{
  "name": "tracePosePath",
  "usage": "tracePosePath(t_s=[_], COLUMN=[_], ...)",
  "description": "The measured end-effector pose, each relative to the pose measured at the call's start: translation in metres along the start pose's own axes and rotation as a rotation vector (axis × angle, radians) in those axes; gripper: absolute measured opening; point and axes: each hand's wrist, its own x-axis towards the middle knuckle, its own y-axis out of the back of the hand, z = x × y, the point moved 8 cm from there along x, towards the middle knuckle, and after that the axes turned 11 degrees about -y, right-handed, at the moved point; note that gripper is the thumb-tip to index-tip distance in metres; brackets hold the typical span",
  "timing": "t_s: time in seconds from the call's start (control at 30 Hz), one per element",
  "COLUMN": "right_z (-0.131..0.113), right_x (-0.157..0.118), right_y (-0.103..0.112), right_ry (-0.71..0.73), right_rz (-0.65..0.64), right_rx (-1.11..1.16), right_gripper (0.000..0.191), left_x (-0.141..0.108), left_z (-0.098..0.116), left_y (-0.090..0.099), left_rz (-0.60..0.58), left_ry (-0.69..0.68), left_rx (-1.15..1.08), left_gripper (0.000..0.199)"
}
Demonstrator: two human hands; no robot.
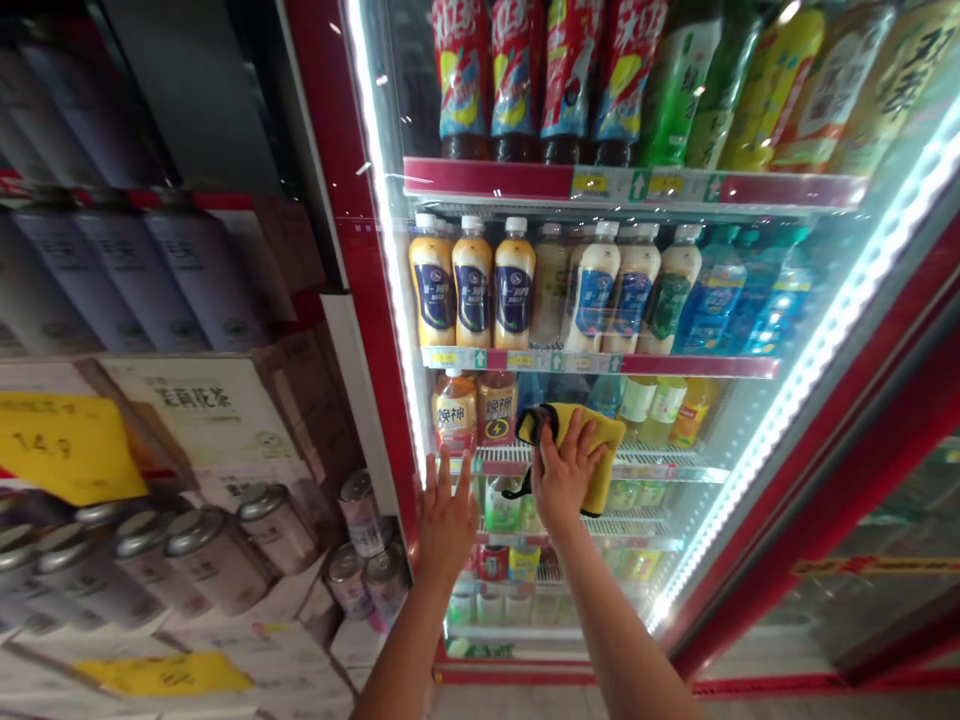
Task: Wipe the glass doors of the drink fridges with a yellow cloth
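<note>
My right hand (564, 478) presses a yellow cloth (604, 450) with black edging flat against the glass door (540, 400) of a drinks fridge. Its fingers lie over the cloth, and a dark loop of edging sticks out at the left. My left hand (448, 515) rests open near the left edge of the same door, fingers apart and pointing up, with nothing in it. Behind the glass, bottles of orange drink (454, 410) stand on a shelf just above my left fingertips. Part of that shelf is hidden behind the cloth.
A red door frame (352, 250) and a bright light strip (390, 220) run along the fridge's left side. To the left are stacked cartons (202, 410), drink cans (217, 550) and a yellow price sign (67, 447). Another red-framed fridge (780, 570) stands at right.
</note>
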Motion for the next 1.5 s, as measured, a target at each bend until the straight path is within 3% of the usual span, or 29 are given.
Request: tracePosePath(t_s=[0.1,0.2,0.33,0.47,0.6,0.73,0.87,1.0,1.13,1.23,1.3,1.4,1.5], right_z=[-0.025,-0.010,0.012,-0.024,-0.063,-0.040,-0.021,-0.063,-0.107,-0.106,-0.098,-0.101,-0.128], right_x=[-0.029,-0.053,-0.035,-0.009,-0.027,-0.055,-0.036,-0.019,-0.049,-0.084,-0.091,-0.070,-0.043], right_y=[-0.012,-0.011,-0.001,0.001,-0.016,-0.018,-0.005,-0.008,-0.029,-0.037,-0.036,-0.029,-0.026], right_ry=[0.188,0.316,0.197,0.038,0.190,0.325,0.167,0.038,0.200,0.388,0.430,0.340,0.207], right_rz=[-0.093,-0.123,-0.040,0.051,-0.082,-0.154,-0.022,0.054,-0.078,-0.182,-0.196,-0.145,-0.067], right_rx=[0.030,0.049,0.025,0.042,0.053,0.034,-0.005,0.017,0.064,0.103,0.105,0.068,0.039], right_gripper=[0.045,0.043,0.042,0.045,0.048,0.048,0.044,0.046,0.048,0.050,0.048,0.047,0.048], left_x=[-0.002,-0.006,-0.013,-0.019,-0.022,-0.026,-0.032,-0.041,-0.049,-0.051,-0.051,-0.053,-0.055], left_z=[-0.006,-0.013,-0.022,-0.026,-0.029,-0.028,-0.024,-0.030,-0.046,-0.060,-0.067,-0.075,-0.081], left_y=[0.000,-0.001,0.001,0.000,-0.004,-0.006,0.000,0.011,0.027,0.036,0.041,0.047,0.047], left_rz=[-0.002,0.003,0.012,0.005,-0.010,-0.002,0.013,0.045,0.086,0.088,0.102,0.133,0.129], left_ry=[-0.014,-0.008,0.002,-0.018,-0.042,-0.076,-0.129,-0.151,-0.161,-0.160,-0.164,-0.158,-0.159], left_rx=[0.014,0.008,0.005,0.004,0.013,-0.001,-0.027,-0.017,0.020,0.053,0.064,0.068,0.055], left_gripper=[0.068,0.070,0.072,0.070,0.072,0.070,0.072,0.076,0.078,0.079,0.078,0.077,0.076])
